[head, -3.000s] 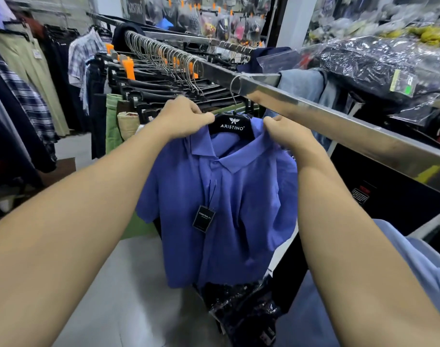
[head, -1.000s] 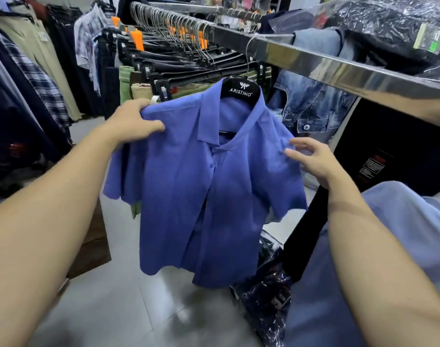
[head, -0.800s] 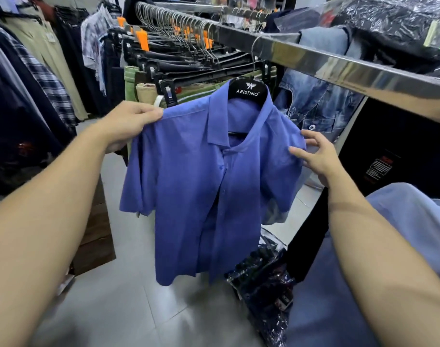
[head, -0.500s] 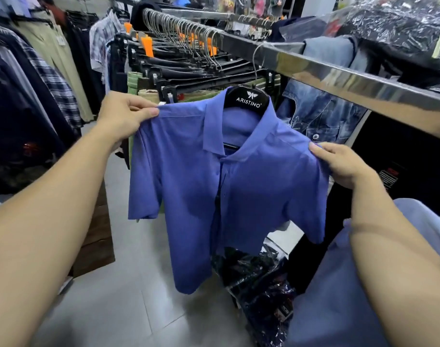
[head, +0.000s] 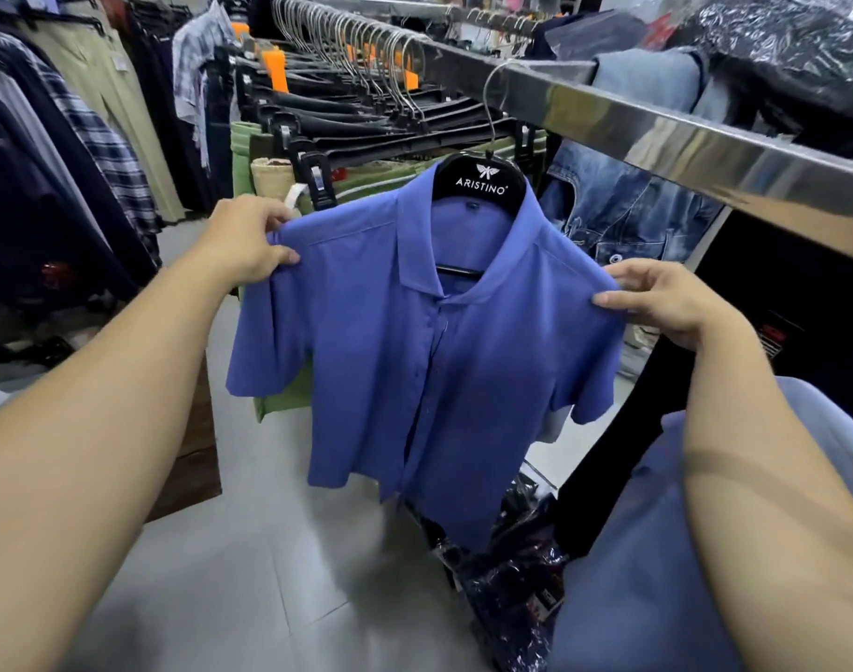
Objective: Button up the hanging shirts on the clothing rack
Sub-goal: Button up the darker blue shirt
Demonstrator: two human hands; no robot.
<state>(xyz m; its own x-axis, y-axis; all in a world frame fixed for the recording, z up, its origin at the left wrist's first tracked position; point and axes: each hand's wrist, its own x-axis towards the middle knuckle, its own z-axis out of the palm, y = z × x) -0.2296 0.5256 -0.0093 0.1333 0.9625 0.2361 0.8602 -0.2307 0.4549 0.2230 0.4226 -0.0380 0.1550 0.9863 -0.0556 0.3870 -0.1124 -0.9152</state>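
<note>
both hands pinch blue shirt [head: 463, 361] shoulders: left hand [head: 242, 242], right hand [head: 667, 303]; black hanger [head: 482, 179] reads "aristino".

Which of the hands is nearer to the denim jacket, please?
Right. The right hand pinches the shirt shoulder just below the denim jacket; the left hand grips the far shoulder.

— How many blue shirts are you holding up?
— You have one blue shirt [head: 463, 361], on one black hanger [head: 481, 179], under one steel rail [head: 657, 123].
— And hands?
— Two: your left hand [head: 242, 244] and right hand [head: 667, 303]. One denim jacket [head: 608, 206] hangs behind; the far hooks are too crowded to count.
</note>
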